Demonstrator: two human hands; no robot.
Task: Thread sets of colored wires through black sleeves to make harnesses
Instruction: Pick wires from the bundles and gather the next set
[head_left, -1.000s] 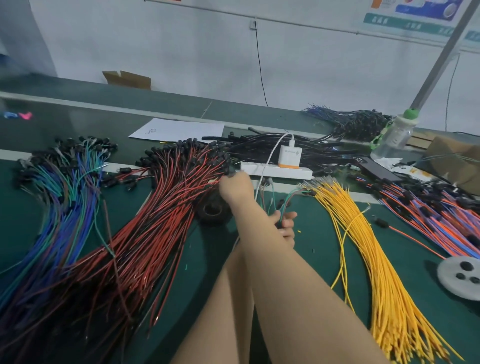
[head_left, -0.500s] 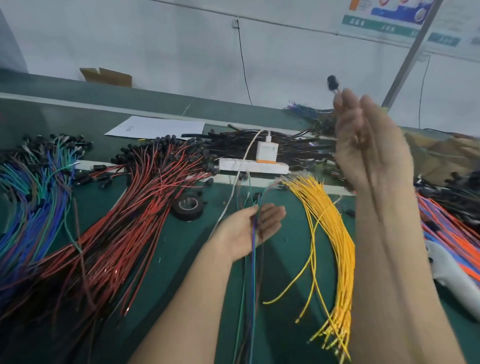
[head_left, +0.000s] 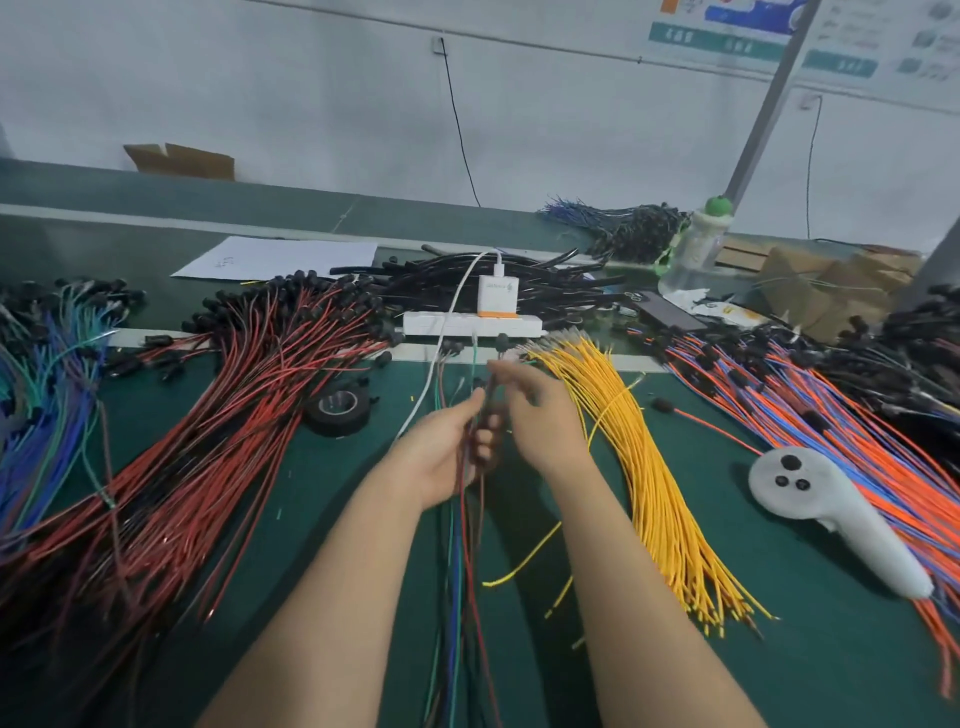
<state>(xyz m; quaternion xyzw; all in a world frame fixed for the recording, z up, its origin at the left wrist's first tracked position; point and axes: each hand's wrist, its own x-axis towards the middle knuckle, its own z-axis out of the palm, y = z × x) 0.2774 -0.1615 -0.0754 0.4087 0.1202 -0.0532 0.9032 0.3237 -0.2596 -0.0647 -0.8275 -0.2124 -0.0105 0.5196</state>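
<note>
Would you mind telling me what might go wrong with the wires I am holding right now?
The held wires trail loose below your left hand and right hand, so they may tangle. They also lie close to the white charger cable and the yellow wires, which might snag.

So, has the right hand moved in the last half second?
Yes. The right hand has dropped from high above the power strip to just in front of it, meeting the left hand at the wires.
</note>
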